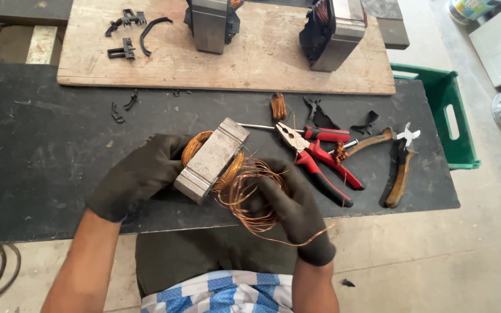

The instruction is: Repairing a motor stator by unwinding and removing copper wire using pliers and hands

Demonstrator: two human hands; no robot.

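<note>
Motor stator [211, 159] at table [42, 174] front edge | left hand [137, 174] clamped on it | right hand [294, 206] closed on copper winding [247, 194], pulling loose | next: firm steady pull

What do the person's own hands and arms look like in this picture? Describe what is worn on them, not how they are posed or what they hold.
Both the left hand and the right hand wear dark, soft fabric gloves that end in loose cuffs just past the wrist. Beyond the cuffs the forearms are bare, with no sleeves, watch or bands visible. The gloves show no markings or logos.
</note>
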